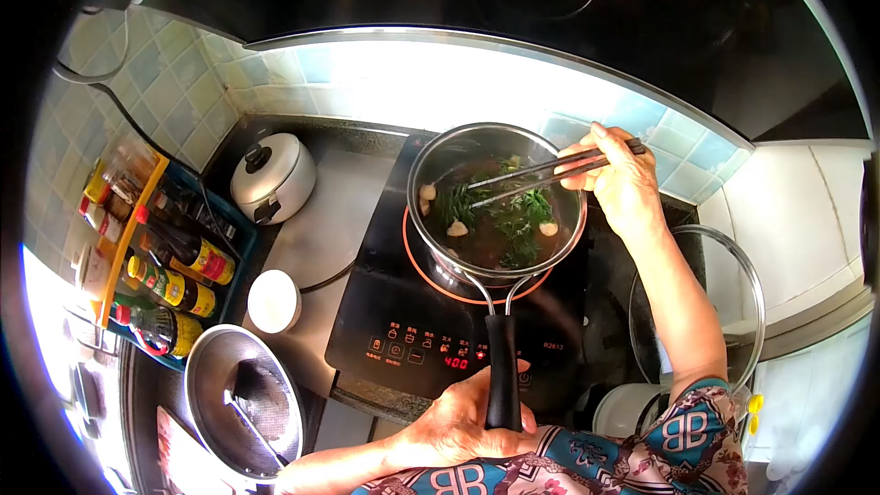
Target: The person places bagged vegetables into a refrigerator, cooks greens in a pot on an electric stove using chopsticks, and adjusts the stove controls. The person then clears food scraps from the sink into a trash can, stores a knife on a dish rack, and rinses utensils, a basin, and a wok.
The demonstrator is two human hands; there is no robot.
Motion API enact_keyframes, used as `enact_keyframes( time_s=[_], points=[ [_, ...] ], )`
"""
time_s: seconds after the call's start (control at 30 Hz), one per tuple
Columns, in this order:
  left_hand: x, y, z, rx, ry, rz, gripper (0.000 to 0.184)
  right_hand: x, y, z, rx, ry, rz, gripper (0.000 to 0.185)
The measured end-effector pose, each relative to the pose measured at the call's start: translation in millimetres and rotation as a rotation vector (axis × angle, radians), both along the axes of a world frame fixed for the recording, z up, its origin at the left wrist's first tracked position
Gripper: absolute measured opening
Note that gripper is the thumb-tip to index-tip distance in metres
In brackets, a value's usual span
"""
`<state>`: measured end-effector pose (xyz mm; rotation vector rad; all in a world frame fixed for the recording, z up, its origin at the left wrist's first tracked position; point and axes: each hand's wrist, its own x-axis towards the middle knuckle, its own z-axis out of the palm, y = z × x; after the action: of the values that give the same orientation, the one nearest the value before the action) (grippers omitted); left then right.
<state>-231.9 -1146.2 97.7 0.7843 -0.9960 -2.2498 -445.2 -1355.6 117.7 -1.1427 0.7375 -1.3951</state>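
A steel saucepan (579,240) of broth stands on the black induction cooker (367,289), whose display reads 400. Green leafy vegetables (518,225) and several pale round pieces float in it. My left hand (472,417) is wrapped round the pan's black handle (500,362), near its end. Over the pan's right rim, my right hand (619,170) grips a pair of dark chopsticks (559,163). Their metallic-looking tips reach down among the greens.
A lidded pot (291,174) and a white bowl (274,302) stand to the left. Nearer is a frying pan (206,403) with a spatula (252,426) in it. Sauce bottles (174,289) fill a rack at far left. A glass lid (756,289) leans at right.
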Motion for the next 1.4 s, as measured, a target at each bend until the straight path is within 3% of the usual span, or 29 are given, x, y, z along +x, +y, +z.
enact_keyframes(
  time_s=[0.3,0.53,0.7,0.9,1.07,1.23,1.4],
  points=[
    [0.1,-0.8,0.3,0.025,-0.016,0.012,0.088,-28.2,5.3,21.7,-0.140,0.121,-0.152,0.024],
    [0.8,-1.3,0.7,0.020,0.004,-0.012,0.090,-25.0,20.1,24.4,-0.018,0.293,-0.010,0.007],
    [0.2,0.0,-0.7,0.003,0.026,0.012,0.090,-17.0,6.3,8.9,-0.136,0.532,-0.055,0.026],
    [0.7,-1.6,0.4,-0.026,-0.031,-0.016,0.090,-2.5,-4.3,-2.5,-0.007,0.093,-0.089,0.026],
    [-1.1,1.5,4.5,0.031,0.011,0.055,0.087,-8.3,-6.7,-3.9,-0.038,-0.044,-0.083,0.025],
    [-0.3,0.1,3.7,-0.020,-0.027,0.036,0.087,-23.8,6.4,16.2,-0.109,-0.086,-0.207,0.021],
    [0.5,-0.8,-0.6,-0.028,-0.030,-0.014,0.092,-32.1,17.4,41.4,-0.259,0.148,-0.213,0.019]
  ],
)
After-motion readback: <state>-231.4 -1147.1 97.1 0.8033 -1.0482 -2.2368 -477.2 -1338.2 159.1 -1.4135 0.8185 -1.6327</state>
